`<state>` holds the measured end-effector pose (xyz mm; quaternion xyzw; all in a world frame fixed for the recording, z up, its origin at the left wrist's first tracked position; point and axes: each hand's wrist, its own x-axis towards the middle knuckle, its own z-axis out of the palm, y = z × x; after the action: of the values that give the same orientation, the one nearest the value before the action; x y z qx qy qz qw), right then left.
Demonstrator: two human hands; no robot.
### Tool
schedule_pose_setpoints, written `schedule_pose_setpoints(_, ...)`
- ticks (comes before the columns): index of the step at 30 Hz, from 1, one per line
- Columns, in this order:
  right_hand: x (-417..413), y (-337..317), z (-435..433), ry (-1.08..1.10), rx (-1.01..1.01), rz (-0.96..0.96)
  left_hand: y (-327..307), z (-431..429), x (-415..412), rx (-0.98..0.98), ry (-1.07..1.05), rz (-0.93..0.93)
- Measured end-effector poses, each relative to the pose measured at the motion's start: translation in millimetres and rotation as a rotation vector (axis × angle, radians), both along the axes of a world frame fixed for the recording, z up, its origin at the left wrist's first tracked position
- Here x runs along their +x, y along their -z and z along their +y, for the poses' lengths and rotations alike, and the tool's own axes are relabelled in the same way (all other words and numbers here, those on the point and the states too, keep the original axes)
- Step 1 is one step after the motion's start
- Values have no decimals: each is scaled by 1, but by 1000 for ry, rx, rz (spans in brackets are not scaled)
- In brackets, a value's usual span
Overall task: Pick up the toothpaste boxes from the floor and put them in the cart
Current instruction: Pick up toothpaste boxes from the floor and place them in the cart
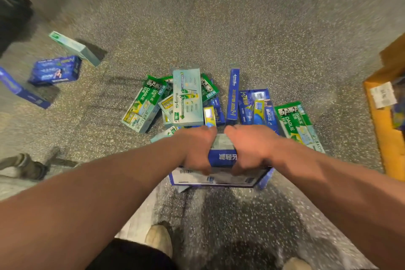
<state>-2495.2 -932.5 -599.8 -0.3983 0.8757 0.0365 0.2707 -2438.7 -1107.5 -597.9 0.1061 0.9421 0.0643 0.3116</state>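
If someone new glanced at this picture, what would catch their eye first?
Both hands, left hand and right hand, clamp a blue-and-white box at centre. Just beyond lies a heap of green and blue toothpaste boxes on the speckled floor; more blue boxes lie scattered far left.

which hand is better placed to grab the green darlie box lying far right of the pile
Right. The right hand sits nearest that green Darlie box, though both hands now grip the blue box.

arms: both bare, stretched forward and down | left hand (197, 149): fingers curled, gripping | right hand (249, 149): fingers curled, gripping | hands side by side, nearly touching
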Motion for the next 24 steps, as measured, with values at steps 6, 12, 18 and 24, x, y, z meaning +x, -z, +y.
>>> schedule_pose_setpoints(6,14,-218,-11,-52,-28,27,-221,-13,24,-20,-19,33)
schedule_pose_setpoints(12,32,-454,-26,-145,-74,122,-459,-21,55,-63,-148,95)
schedule_pose_setpoints(18,70,-658,-63,-351,-144,248,-656,-41,121,-89,-323,243)
schedule_pose_setpoints(24,147,-751,-119,-459,-223,351,-745,-86,215,-150,-432,400)
